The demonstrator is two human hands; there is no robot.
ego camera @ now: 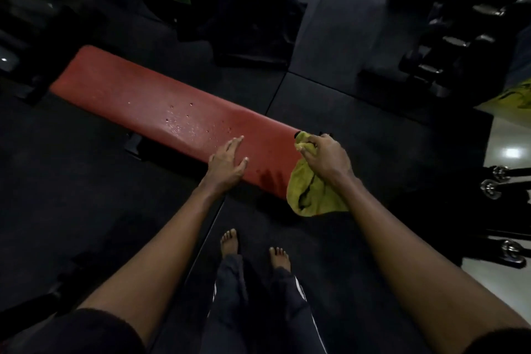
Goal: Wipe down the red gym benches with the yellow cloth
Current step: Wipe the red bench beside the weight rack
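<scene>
Here, the left grip (227,162) rests spread flat on the red desk (138,100), while the right grip (324,156) clutches the bunched yellow cloth (307,192) at the desk's near end.

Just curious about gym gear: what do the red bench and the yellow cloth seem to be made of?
The red bench looks like vinyl or faux leather: smooth, slightly glossy, with droplets beading on it. The yellow cloth looks like soft, matte fabric, perhaps terry, hanging in limp folds from the right hand.
</scene>
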